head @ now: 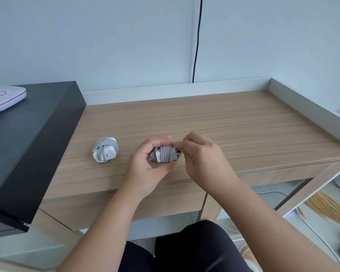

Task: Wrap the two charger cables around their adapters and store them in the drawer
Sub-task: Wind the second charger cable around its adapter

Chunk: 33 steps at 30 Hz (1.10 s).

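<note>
1. Charger adapter [164,154], white with grey cable wound round it in neat turns, sat in the head view above the bench [224,122], cradled between both hands near the front edge.
2. Left hand [145,160] gripped this adapter from the left and below, fingers curled round its far side and thumb side toward the camera.
3. Right hand [202,154] met it from the right, thumb and forefinger pinching at the cable's loose end on the adapter's right face; the exact tip of the cable was hidden by the fingers.
4. Second adapter [105,150], also white and already bound in its grey cable, lay on the bench to the left of the left hand, near it but not touching.
5. Drawer front [279,174] showed under the bench top on the right side, below and to the right of the hands; it appeared closed.
6. Black cabinet [33,138] stood against the bench's left end, with a white device [4,98] bearing a pink ring on top.
7. Black cord [197,40] hung down the wall behind the bench.
8. Dark-clothed knee of the person [194,246] showed below the bench edge.
</note>
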Motion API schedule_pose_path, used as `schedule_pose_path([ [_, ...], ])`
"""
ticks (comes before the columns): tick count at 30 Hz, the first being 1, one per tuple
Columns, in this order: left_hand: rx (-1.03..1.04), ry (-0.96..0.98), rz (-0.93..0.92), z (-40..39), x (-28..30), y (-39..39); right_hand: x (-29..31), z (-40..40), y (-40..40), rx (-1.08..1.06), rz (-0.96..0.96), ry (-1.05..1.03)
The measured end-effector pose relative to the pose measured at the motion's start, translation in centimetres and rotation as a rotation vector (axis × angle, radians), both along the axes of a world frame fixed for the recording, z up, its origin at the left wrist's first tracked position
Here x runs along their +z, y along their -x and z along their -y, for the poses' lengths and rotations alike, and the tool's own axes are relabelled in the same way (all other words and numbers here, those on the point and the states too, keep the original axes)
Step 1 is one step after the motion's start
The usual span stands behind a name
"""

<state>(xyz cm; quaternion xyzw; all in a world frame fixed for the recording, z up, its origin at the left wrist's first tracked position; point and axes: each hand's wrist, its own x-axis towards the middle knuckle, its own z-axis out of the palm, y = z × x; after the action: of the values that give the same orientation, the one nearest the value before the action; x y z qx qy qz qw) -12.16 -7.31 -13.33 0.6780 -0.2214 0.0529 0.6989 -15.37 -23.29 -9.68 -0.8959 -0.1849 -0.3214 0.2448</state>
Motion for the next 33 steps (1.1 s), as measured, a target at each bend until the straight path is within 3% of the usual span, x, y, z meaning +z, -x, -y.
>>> schedule_pose_path([
  [9,-0.095,0.197,-0.121,-0.3,0.6,0.5,-0.5,-0.9,0.6,-0.105,0.027,-0.047],
  [14,-0.06,0.33,-0.296,-0.7,1.3,-0.2,-0.5,-0.3,0.2,0.004,0.046,-0.087],
  [19,-0.057,0.518,-0.394,-0.8,1.8,-0.6,0.0,-0.6,0.2,0.153,-0.053,-0.401],
  [22,-0.022,0.593,-0.368,-0.5,2.2,-0.3,0.1,-1.8,-0.1,0.105,-0.005,-0.432],
  [27,0.159,0.484,-0.369,0.3,2.5,0.1,0.3,-2.7,-0.9,-0.009,0.056,-0.356],
  [33,0.197,0.276,-0.256,0.6,1.2,0.3,-0.8,-2.7,-1.5,-0.074,0.052,-0.268],
])
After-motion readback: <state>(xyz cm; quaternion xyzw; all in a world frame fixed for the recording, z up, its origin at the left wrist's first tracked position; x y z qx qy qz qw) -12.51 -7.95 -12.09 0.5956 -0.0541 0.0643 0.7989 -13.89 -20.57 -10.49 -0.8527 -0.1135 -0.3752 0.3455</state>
